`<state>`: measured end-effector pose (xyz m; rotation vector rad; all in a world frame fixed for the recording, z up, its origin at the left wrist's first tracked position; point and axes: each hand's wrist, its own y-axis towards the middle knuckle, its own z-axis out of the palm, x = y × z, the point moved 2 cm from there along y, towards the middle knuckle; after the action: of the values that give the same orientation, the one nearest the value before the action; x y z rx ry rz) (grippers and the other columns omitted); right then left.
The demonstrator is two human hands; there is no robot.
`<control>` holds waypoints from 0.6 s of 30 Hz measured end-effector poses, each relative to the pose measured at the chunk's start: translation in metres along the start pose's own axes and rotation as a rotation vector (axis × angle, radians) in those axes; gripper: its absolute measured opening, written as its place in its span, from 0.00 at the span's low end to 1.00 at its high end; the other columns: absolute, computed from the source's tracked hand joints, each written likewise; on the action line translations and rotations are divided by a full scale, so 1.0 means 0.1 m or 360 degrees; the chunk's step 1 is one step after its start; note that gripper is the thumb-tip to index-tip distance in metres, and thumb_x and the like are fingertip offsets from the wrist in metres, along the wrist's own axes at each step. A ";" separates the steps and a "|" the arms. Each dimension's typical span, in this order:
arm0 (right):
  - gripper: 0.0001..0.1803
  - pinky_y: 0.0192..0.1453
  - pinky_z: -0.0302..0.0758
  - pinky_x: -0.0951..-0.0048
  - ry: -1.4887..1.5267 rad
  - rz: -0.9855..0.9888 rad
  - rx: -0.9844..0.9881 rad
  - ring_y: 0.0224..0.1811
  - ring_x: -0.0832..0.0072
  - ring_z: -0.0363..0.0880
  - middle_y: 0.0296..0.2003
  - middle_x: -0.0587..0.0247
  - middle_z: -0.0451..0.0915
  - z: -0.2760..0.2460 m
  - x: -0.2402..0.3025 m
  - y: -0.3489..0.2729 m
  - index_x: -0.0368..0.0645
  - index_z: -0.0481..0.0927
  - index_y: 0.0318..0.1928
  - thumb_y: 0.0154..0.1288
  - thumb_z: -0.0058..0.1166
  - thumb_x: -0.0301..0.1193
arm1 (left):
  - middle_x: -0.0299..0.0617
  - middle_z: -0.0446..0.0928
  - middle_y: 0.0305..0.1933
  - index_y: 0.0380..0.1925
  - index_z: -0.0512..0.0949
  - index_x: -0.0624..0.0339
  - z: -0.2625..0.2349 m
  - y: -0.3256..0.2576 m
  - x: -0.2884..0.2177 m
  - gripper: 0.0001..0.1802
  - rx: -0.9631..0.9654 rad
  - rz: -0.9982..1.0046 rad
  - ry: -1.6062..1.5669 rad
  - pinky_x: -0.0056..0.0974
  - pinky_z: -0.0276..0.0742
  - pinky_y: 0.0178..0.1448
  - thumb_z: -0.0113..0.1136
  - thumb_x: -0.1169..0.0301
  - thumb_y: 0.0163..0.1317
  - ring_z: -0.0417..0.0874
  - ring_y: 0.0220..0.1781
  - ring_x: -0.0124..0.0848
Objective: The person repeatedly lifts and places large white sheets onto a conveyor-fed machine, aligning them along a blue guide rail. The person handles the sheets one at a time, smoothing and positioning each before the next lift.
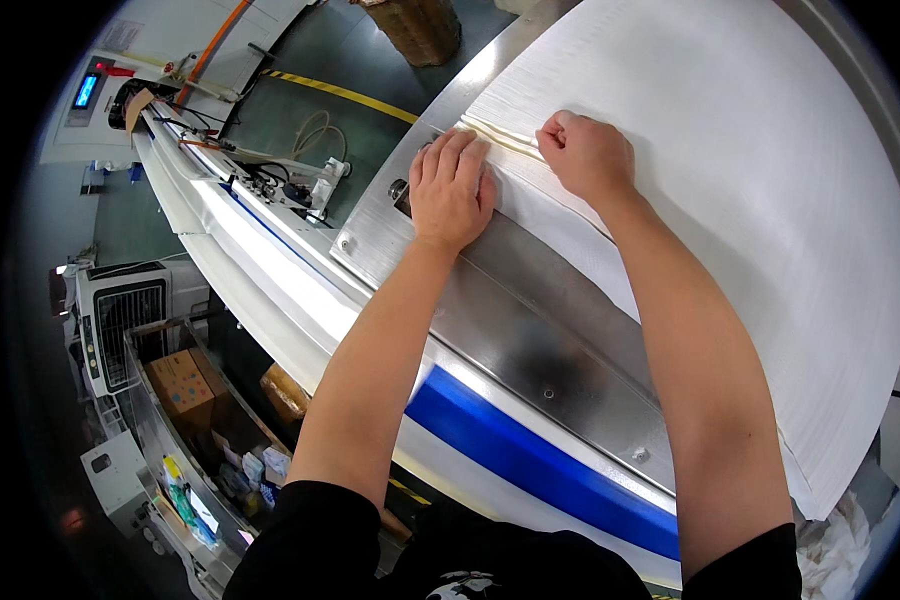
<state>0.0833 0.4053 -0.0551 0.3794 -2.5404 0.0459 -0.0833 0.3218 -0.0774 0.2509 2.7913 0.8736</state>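
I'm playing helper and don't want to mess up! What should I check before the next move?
1. Left grip at the edge of the white sheets: ok.
2. Right grip over the sheets, curled: ok.
3. Right grip pinching a sheet: cannot tell, the spot is hidden.
4. Sheet edges lined up: not ok, a lower layer sticks out.
5. Black sleeves away from both grips: ok.
6. Sheets lying on the metal table: ok.

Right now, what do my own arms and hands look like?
Your left hand and right hand show no gloves, rings or watch. Both forearms are uncovered. The short black sleeves end near the elbows; the black top has a partly visible white print.
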 end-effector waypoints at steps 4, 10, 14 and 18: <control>0.08 0.38 0.76 0.61 0.0007 0.0004 -0.0024 0.32 0.61 0.81 0.28 0.62 0.82 0.01 0.00 -0.01 0.51 0.81 0.31 0.58 0.51 0.38 | 0.39 0.73 0.53 0.47 0.73 0.50 0.00 0.00 -0.01 0.17 -0.0019 -0.0020 -0.0011 0.45 0.61 0.61 0.55 0.68 0.55 0.70 0.58 0.40; 0.08 0.37 0.76 0.62 0.0003 0.0011 -0.0023 0.32 0.61 0.81 0.27 0.62 0.82 0.01 0.01 -0.01 0.51 0.81 0.31 0.57 0.52 0.38 | 0.39 0.72 0.53 0.50 0.73 0.48 0.03 -0.03 0.03 0.20 0.0020 0.0015 0.0039 0.46 0.61 0.61 0.56 0.67 0.55 0.69 0.58 0.41; 0.08 0.37 0.76 0.62 -0.0022 0.0018 -0.0026 0.32 0.61 0.81 0.27 0.62 0.82 -0.01 0.01 -0.02 0.50 0.81 0.31 0.57 0.52 0.38 | 0.39 0.71 0.53 0.50 0.73 0.48 0.01 -0.03 -0.01 0.20 0.0014 -0.0005 0.0024 0.47 0.61 0.61 0.56 0.68 0.54 0.69 0.58 0.41; 0.09 0.37 0.76 0.61 -0.0011 0.0016 -0.0047 0.32 0.61 0.81 0.27 0.62 0.82 0.01 0.02 -0.02 0.50 0.81 0.31 0.57 0.52 0.38 | 0.38 0.72 0.50 0.46 0.75 0.47 0.01 0.01 0.00 0.18 -0.0043 -0.0005 0.0003 0.46 0.62 0.61 0.57 0.68 0.52 0.70 0.56 0.40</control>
<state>0.0820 0.4026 -0.0550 0.3556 -2.5471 0.0109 -0.0829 0.3229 -0.0773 0.2415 2.7789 0.9109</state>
